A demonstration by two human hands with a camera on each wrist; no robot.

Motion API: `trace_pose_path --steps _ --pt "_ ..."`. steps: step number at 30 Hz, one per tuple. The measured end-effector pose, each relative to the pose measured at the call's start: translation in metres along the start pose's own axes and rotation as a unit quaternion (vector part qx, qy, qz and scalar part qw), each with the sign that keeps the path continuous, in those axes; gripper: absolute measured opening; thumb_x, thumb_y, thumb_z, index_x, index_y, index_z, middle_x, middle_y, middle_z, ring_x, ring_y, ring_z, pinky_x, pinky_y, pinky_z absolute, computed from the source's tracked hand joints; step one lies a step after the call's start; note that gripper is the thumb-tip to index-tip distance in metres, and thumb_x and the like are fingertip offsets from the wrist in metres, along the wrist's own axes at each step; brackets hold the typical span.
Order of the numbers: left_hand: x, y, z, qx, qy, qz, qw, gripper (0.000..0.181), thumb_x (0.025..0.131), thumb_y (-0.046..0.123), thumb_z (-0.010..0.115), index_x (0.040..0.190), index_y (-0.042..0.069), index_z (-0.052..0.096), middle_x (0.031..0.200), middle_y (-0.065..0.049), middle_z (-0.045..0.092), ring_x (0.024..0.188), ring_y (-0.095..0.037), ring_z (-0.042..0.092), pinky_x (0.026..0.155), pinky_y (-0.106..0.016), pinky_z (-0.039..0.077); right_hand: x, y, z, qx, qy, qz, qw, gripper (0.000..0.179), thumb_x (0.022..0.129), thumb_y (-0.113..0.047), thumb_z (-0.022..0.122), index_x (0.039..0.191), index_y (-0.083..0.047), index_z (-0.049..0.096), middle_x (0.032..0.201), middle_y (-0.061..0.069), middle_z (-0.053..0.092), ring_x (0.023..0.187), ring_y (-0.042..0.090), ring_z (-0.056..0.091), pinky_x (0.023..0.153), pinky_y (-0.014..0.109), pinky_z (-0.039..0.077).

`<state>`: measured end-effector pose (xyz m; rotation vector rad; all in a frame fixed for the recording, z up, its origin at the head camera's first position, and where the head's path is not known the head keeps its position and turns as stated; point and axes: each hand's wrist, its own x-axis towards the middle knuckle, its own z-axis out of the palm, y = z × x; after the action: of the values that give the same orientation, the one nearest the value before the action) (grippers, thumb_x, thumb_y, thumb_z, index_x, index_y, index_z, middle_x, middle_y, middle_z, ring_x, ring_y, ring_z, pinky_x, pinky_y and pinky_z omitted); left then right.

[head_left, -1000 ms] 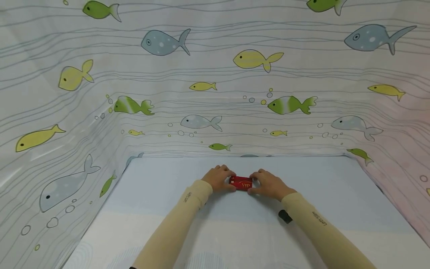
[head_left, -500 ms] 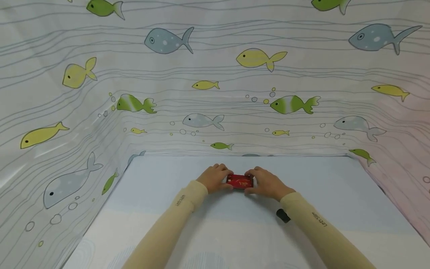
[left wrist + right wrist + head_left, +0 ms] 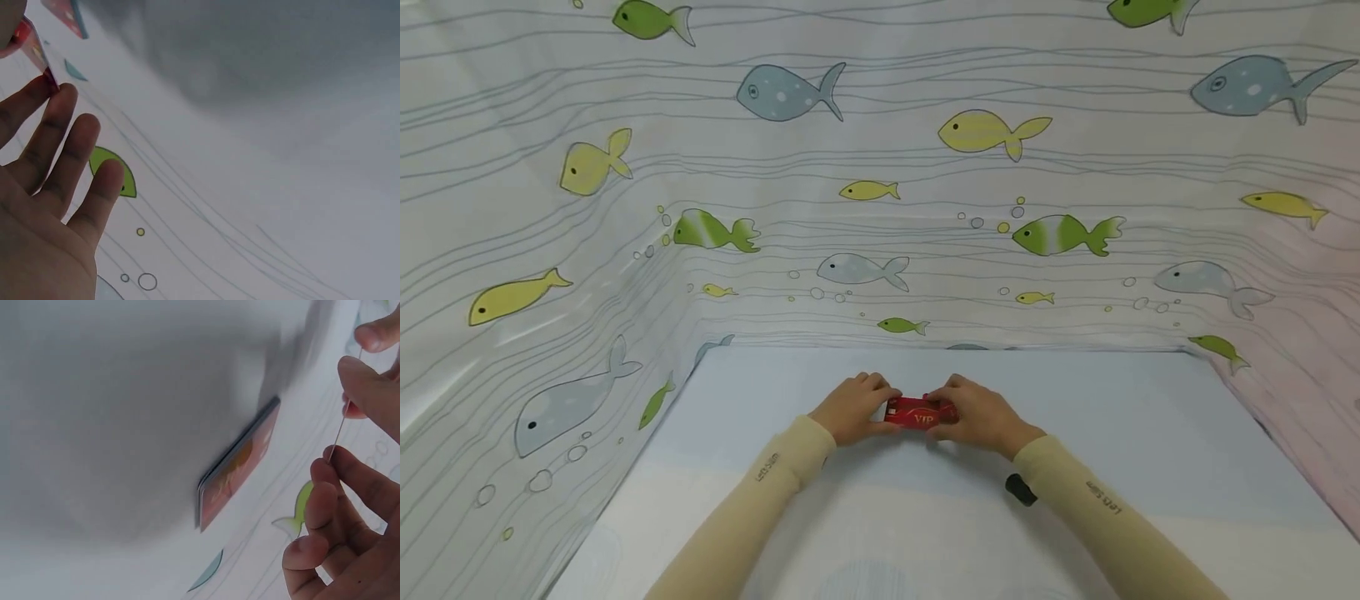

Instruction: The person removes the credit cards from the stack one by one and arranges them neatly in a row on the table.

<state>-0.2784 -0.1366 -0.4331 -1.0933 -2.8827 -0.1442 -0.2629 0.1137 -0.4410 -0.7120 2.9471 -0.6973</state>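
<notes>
A red card [image 3: 913,414] lettered "VIP" is held between both hands. My left hand [image 3: 853,410] pinches its left end by the long edges, thumb on the near side. My right hand [image 3: 981,417] grips the same card nearer its right end, fingers on the far edge and thumb on the near one. Edge-on in the right wrist view, the held card [image 3: 342,422] shows as a thin line raised off the surface. Apart from it lies a small stack of red cards [image 3: 240,465], mostly hidden by my right hand in the head view.
The cards are over a pale blue and white tabletop [image 3: 865,492]. Fish-patterned sheeting [image 3: 880,225] rises behind and at both sides. A small black object [image 3: 1021,490] shows at the underside of my right wrist.
Both hands have shifted left with the VIP card. Red now shows to its right, beneath my right hand. The head view has turned slightly left.
</notes>
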Motion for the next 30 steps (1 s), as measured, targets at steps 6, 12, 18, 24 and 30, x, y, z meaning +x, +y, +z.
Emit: trace_pose_path --steps 6,12,18,24,30 --pt "-0.029 -0.005 -0.002 -0.011 0.011 -0.006 0.9999 0.06 0.089 0.053 0.073 0.134 0.014 0.065 0.119 -0.001 0.062 0.107 -0.019 0.055 0.092 -0.036 0.05 -0.002 -0.018 0.012 -0.002 0.001 -0.035 0.9994 0.054 0.077 -0.046 0.087 0.123 -0.021 0.072 0.103 -0.003 0.059 0.09 0.011 0.056 0.077 0.029 0.054" --pt "-0.061 -0.012 -0.003 -0.044 0.022 -0.025 0.9985 0.058 0.087 0.053 0.076 0.131 0.018 0.066 0.117 0.002 0.062 0.11 -0.018 0.054 0.094 -0.037 0.05 -0.006 -0.038 0.024 0.001 0.002 -0.064 0.9979 0.057 0.078 -0.05 0.085 0.126 -0.021 0.072 0.103 -0.002 0.06 0.084 0.01 0.055 0.071 0.026 0.053" --pt "-0.085 -0.023 -0.004 -0.041 0.037 -0.031 0.998 0.056 0.085 0.053 0.078 0.128 0.019 0.068 0.115 0.004 0.063 0.109 -0.017 0.054 0.093 -0.038 0.051 -0.002 -0.054 0.035 0.004 -0.001 -0.078 0.9969 0.059 0.078 -0.052 0.084 0.127 -0.022 0.072 0.104 -0.003 0.06 0.084 0.008 0.054 0.07 0.025 0.052" --pt "-0.104 -0.037 -0.005 -0.047 0.042 -0.058 0.9963 0.056 0.084 0.05 0.08 0.129 0.019 0.067 0.117 0.002 0.063 0.111 -0.019 0.055 0.095 -0.042 0.05 0.011 -0.071 0.047 0.015 0.0 -0.089 0.996 0.059 0.079 -0.052 0.083 0.128 -0.022 0.072 0.104 -0.002 0.061 0.084 0.007 0.055 0.07 0.023 0.051" --pt "-0.121 -0.055 -0.004 -0.071 0.046 -0.084 0.9928 0.057 0.082 0.047 0.083 0.129 0.019 0.068 0.117 0.002 0.063 0.111 -0.021 0.056 0.095 -0.045 0.05 0.024 -0.089 0.059 0.019 -0.004 -0.092 0.9955 0.058 0.081 -0.051 0.083 0.129 -0.021 0.071 0.106 -0.001 0.061 0.087 0.007 0.055 0.073 0.021 0.052"
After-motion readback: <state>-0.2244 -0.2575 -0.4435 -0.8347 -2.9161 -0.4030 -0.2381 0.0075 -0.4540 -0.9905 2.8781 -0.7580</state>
